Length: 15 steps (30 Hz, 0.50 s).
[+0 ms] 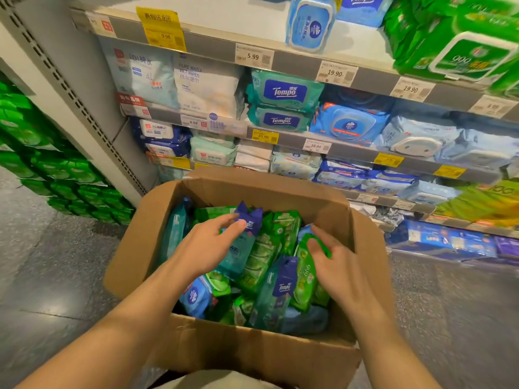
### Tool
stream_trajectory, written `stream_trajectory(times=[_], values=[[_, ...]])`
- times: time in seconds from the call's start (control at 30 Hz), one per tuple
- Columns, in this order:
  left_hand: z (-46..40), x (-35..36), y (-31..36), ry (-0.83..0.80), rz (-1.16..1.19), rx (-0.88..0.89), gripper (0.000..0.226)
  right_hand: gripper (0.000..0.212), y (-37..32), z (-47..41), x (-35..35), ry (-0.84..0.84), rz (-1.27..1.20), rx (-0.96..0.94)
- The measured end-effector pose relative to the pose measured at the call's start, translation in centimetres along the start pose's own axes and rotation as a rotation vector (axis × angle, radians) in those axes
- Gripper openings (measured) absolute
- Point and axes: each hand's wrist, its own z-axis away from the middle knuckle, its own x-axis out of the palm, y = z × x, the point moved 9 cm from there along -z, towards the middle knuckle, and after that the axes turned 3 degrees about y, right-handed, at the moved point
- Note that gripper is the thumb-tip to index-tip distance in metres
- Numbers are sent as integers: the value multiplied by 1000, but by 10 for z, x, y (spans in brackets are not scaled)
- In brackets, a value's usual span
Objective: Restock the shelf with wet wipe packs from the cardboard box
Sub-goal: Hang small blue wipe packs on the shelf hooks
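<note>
Two bare hands reach down into an open cardboard box (280, 357) that sits on the grey floor (50, 276) in front of the shelf (295, 61). The box is packed with wet wipe packs standing on edge or lying tilted, in green, teal and blue wrappers.

At about 10 o'clock from the middle of the box, the left hand (209, 247) lies flat over a teal pack (237, 255), its fingers relaxed and nearly straight. The fingertips (238, 224) touch the dark blue top of a pack (250, 217) that sticks up at 12 o'clock of the hand. Nothing is clasped in this hand.

At about 3 o'clock from the middle of the box, the right hand (335, 265) has its fingers curled round the upper end of a bright green pack (306, 272). That pack leans along the right side of the box, just beside a blue-and-teal Tempo pack (280, 290) at 9 o'clock of it. The thumb presses on the green wrapper's top edge.

Beyond the box, at 12 o'clock, the shelf rises in several tiers, filled with more packs and price tags along each edge. At 9 o'clock of the box a stack of green packs (56, 169) stands on the floor.
</note>
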Motion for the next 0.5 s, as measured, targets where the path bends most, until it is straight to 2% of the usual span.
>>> stream_trajectory(times=[0.17,0.5], values=[[-1,26,9,-37,5,-17,45,42,32,-1,3,33,-93,43],[-20,78,18,-125,-63,-51,46,47,79,-16,10,13,-142,53]])
